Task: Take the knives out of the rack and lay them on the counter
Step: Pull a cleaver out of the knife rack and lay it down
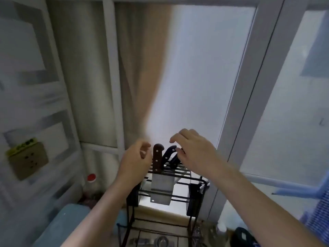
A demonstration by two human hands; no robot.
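A black wire knife rack (179,177) stands in front of the window. A cleaver with a brown riveted handle (157,158) hangs in it, its wide steel blade (161,190) showing below the top bars. Two dark-handled knives (168,155) stand slanted just to its right. My left hand (135,161) hovers beside the brown handle on the left, fingers curled and apart, holding nothing. My right hand (192,148) is above and to the right of the dark handles, fingers spread, touching or nearly touching the rightmost one.
A frosted window (195,68) with a beige curtain (142,77) is behind the rack. A bottle with a red cap (91,177) stands at the left, a blue-grey container (58,225) lower left. A wall socket (28,159) is on the left wall. Blue checked cloth (318,211) hangs at the right.
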